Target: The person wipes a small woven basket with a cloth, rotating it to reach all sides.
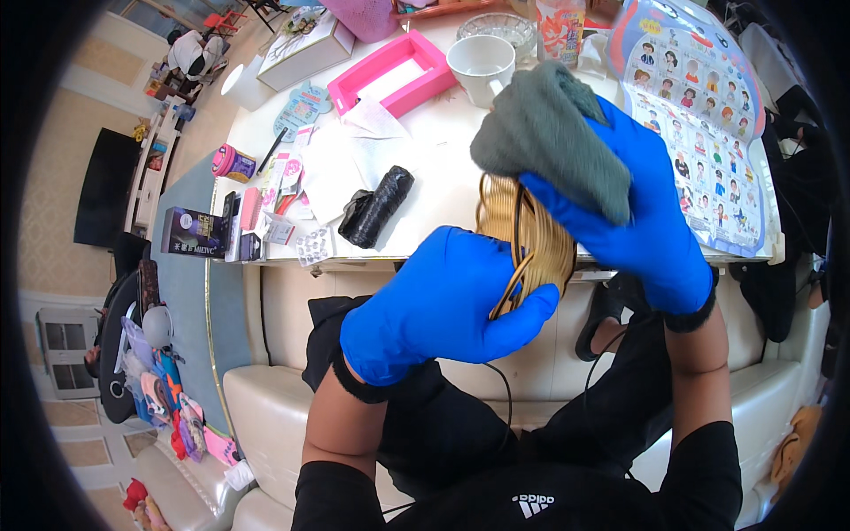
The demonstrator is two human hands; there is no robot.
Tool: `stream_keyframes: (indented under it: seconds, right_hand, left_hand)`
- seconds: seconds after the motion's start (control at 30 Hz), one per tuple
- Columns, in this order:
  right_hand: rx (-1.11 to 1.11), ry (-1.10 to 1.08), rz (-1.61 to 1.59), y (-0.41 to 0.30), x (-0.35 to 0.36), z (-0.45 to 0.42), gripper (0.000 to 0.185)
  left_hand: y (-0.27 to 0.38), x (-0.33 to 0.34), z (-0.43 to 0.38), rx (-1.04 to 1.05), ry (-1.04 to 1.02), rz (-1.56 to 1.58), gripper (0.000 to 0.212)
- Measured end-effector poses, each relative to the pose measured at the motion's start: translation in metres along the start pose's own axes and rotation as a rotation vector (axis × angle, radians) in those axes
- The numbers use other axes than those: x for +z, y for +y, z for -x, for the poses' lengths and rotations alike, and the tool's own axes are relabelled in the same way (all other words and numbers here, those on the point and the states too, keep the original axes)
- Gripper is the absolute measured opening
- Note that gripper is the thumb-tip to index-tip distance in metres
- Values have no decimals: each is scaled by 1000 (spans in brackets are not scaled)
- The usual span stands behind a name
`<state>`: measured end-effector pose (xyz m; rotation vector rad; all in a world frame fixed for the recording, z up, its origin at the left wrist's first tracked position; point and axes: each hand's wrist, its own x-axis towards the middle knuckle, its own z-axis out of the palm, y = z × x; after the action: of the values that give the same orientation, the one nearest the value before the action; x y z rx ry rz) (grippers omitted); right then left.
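Observation:
My left hand (441,302), in a blue glove, grips a gold ribbed ornament (548,255) with dark curved lines at the front edge of the table. Its exact kind is unclear, since both hands and the cloth cover much of it. My right hand (637,199), gloved in blue too, holds a folded grey-green cloth (551,139) over the upper end of the ornament. The cloth looks slightly blurred. A roll of black plastic bags (377,207) lies on the white table (451,156) to the left of the ornament.
A white mug (481,66), a pink frame (398,73) and a glass ashtray (497,30) stand behind the hands. An illustrated sheet (697,133) covers the table's right end. Small boxes, including a dark one (192,232), and a blister pack (314,246) crowd the left. Another person (197,53) is far off.

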<state>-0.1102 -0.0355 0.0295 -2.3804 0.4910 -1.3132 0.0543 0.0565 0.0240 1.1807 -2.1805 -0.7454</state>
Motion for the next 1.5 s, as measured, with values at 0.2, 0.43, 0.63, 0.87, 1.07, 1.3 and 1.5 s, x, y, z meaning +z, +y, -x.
stream_keyframes:
  seconds: [0.2,0.43,0.63,0.87,1.07,1.3,1.5]
  right_hand:
    - [-9,-56,35,-2,5,3,43]
    - [21,-319,-16,-22,0,-1,53]
    - [214,1,-77,19,5,3,34]
    - [434,-181,-315,3,-3,4,41]
    - [747,-191,-455,57,2,10,37]
    - [756,-122,-626,50,8,4,38]
    - [323,-133,-443,-1,3,6,42]
  left_hand:
    - [-6,4,-1,-45,50,-203,36]
    - [-10,27,0,-168,455,386,41]
    - [8,-3,-5,-210,-344,-158,32]
    - [6,-9,4,-93,-284,-175,46]
    - [1,0,-4,-134,-215,-152,40]
    - [3,3,-5,-126,-253,-151,45]
    - [-2,3,-1,-190,-268,-144,47]
